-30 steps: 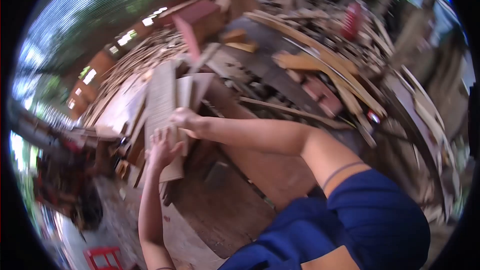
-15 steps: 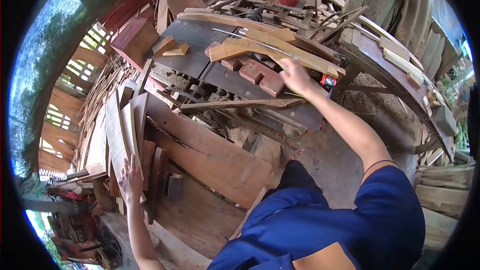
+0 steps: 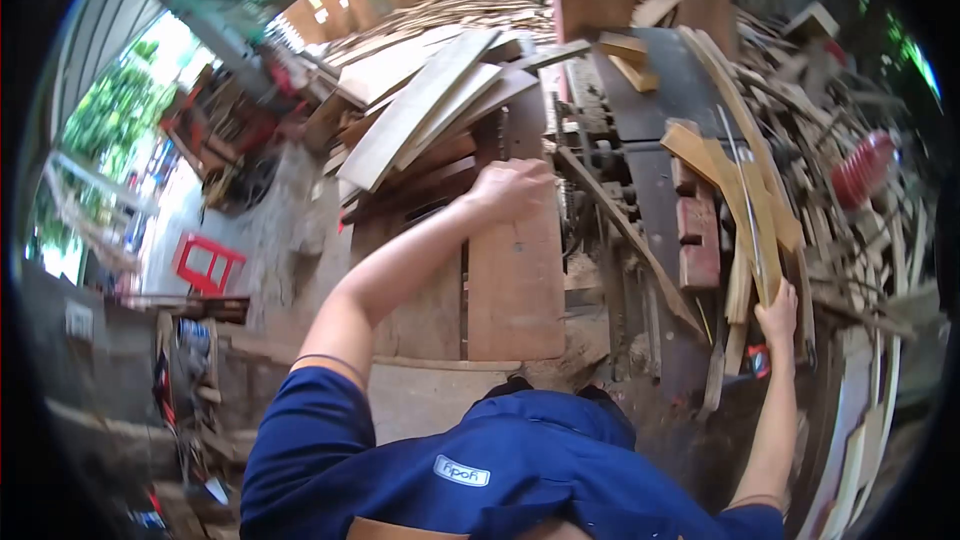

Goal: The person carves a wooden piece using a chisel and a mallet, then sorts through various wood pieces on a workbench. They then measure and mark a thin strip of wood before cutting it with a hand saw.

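My left hand [image 3: 510, 190] hangs above the reddish-brown panel [image 3: 515, 290], to the right of a stack of pale boards [image 3: 425, 110]. Its fingers look curled but are smeared by motion. My right hand [image 3: 777, 318] grips the near end of a yellowish wooden board [image 3: 762, 235] on the dark machine table [image 3: 655, 185]. Along this board lies a long thin metal strip [image 3: 742, 190]. To its left sits a notched red wooden block [image 3: 698, 240]. A red and black tape measure [image 3: 759, 361] is just below my right hand.
Small wood offcuts [image 3: 630, 60] lie on the far end of the machine table. A long wood strip [image 3: 630, 230] crosses its left side. Scrap wood and a red plastic bottle [image 3: 865, 172] stand at the right. A red stool [image 3: 208, 263] is on the floor at left.
The head view has swung to the left. My left hand has left the pale boards and moved right. My right hand is now at the yellowish board's near end.
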`<state>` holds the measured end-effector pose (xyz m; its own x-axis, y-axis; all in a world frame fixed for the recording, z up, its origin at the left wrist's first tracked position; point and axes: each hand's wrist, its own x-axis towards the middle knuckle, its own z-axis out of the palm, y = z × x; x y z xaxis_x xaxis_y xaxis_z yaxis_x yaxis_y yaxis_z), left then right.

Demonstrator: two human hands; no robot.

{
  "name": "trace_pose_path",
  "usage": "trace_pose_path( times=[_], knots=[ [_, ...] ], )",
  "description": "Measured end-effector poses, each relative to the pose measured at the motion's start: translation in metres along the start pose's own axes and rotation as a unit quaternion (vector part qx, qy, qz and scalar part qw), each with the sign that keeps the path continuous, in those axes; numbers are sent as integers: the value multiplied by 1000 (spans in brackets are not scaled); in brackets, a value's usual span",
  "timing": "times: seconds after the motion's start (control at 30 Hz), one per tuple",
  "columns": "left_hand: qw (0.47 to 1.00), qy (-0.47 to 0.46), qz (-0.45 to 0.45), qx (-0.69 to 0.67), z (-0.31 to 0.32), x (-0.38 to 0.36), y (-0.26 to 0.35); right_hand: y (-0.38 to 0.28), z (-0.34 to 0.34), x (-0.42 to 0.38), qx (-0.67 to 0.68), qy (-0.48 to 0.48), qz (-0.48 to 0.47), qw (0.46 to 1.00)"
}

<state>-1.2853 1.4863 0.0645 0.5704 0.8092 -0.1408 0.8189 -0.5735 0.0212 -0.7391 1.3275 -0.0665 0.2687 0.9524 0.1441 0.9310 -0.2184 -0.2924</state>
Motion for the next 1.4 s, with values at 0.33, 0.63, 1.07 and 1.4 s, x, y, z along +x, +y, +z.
trace_pose_path(
  times=[0.33, 0.63, 1.07, 1.4],
  knots=[
    [893, -67, 155, -416, 21, 12, 172, -110, -69, -62, 332, -20, 18, 943],
    [376, -212, -20, -902, 33, 54, 218, -188, -48, -64, 324, 5, 29, 946],
    [419, -134, -128, -889, 78, 159, 271, -146, -26, -33, 242, -10, 136, 961],
    [452, -55, -161, -876, 99, 199, 265, 26, 17, 138, 411, 218, 258, 846]
  ],
)
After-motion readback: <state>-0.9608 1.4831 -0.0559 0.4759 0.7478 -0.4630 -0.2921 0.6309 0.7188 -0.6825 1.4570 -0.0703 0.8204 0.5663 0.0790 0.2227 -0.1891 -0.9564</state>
